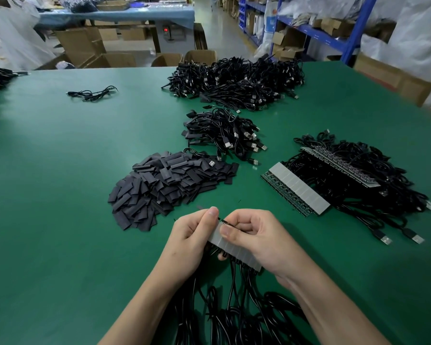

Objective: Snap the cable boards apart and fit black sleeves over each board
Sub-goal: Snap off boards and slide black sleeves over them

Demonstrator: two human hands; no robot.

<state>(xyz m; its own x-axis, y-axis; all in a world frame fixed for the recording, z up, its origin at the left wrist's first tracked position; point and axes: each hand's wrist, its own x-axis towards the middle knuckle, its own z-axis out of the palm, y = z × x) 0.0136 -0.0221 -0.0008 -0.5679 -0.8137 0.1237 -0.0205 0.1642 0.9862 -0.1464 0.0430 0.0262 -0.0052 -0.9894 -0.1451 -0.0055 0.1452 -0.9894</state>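
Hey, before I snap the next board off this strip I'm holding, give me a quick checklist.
1. Grip: left hand and right hand both hold the board strip: ok.
2. Hands close together at the strip's far end: ok.
3. The cables hanging from it free of tangles: cannot tell.
4. The sleeve pile lies on the table ahead-left of the hands: ok.
5. A spare strip waits to the right: ok.
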